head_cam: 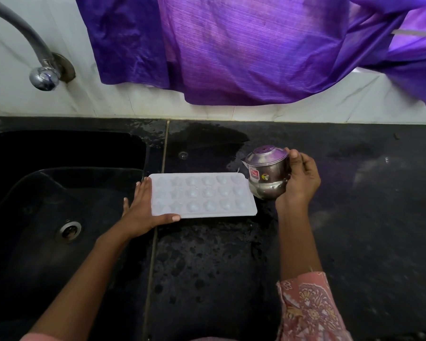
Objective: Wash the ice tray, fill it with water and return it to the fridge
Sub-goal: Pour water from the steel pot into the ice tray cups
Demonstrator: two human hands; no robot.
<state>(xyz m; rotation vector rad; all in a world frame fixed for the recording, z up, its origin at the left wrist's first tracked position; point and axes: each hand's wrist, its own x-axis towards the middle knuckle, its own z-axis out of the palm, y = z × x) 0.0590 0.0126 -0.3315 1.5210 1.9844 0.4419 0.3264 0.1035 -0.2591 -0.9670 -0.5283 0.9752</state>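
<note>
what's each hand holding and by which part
Right hand grips the steel pot by its side. Left hand, flat against the ice tray end, holds nothing.

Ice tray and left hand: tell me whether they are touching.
Touching. The head view shows the left hand flat against the ice tray at its left end, thumb along its near edge.

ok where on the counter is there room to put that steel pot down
Widest bare patch: the counter right of the right hand, back to the wall. Also the wet stretch between the forearms, nearer than the ice tray, and the strip behind it. Crowded at the tray's ends: left hand by the sink, steel pot at the right.
</note>
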